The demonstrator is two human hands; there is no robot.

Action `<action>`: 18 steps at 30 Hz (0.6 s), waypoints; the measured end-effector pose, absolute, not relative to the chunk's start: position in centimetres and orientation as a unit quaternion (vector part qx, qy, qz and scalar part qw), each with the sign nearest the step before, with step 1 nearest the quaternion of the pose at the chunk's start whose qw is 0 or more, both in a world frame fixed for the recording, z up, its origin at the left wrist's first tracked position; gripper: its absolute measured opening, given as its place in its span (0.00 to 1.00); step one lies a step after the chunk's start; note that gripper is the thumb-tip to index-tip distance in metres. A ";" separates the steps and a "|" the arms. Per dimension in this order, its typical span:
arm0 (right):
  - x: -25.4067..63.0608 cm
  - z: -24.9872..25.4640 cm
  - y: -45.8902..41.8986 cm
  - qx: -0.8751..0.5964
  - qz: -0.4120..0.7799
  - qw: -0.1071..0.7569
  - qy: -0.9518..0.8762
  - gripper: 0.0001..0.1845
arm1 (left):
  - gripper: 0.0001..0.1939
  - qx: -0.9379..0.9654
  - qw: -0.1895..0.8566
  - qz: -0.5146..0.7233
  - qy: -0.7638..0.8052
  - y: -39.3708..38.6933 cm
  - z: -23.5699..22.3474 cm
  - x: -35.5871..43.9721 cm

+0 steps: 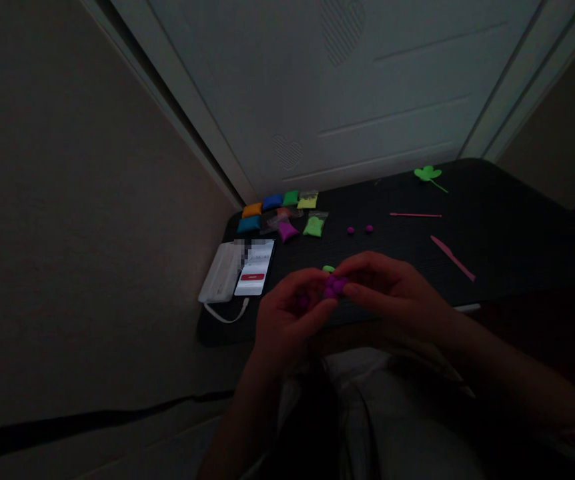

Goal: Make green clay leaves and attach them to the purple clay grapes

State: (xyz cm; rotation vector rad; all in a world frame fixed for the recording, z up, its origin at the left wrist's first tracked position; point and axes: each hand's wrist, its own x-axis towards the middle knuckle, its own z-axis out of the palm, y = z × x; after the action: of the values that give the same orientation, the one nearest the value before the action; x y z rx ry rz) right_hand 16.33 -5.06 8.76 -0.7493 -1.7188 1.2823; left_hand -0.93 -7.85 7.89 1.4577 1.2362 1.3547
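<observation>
Between my two hands is a cluster of purple clay balls (336, 287), held up over the near edge of the table. My left hand (290, 310) grips it from the left with thumb and fingers, and more purple clay (303, 302) shows in its palm. From the right, the fingertips and thumb of my right hand (392, 287) are closed on the same cluster. A light green piece (328, 269) shows just behind the cluster; whether it is joined on I cannot tell. Two loose purple balls, a left one (350, 231) and a right one (369, 229), lie beyond my hands.
On the dark table (367, 193) lie several colored clay packets (272, 201), including an opened light green bag (315, 225). A lit phone (256, 268) rests by a white case (221, 272) with a cable. Rightward are a pink stick (415, 215), pink knife (452, 258) and green leaf shape (427, 174).
</observation>
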 end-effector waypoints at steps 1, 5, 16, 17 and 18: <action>16.3 8.7 -5.0 -0.300 0.510 0.420 -0.688 0.10 | 0.15 0.569 0.399 0.535 0.480 -7.8 7.9 -0.9; 16.1 8.4 -4.3 -0.301 0.468 0.413 -0.721 0.10 | 0.23 0.519 0.500 0.549 0.424 -7.3 7.6 -0.8; 16.0 7.1 -2.4 -0.326 0.349 0.342 -0.809 0.15 | 0.12 0.288 0.684 0.534 0.406 -5.1 4.6 -1.2; 16.1 6.6 -2.0 -0.340 0.331 0.342 -0.811 0.16 | 0.11 0.259 0.704 0.541 0.381 -4.9 4.4 -1.5; 16.2 6.0 -1.7 -0.360 0.305 0.339 -0.813 0.17 | 0.10 0.231 0.721 0.548 0.357 -4.7 4.1 -1.7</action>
State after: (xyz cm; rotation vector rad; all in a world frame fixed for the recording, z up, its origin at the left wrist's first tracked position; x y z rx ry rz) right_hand 16.20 -1.71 6.00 -0.9381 -2.1179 0.7946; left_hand -1.71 -4.68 4.15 0.5100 0.7900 1.2101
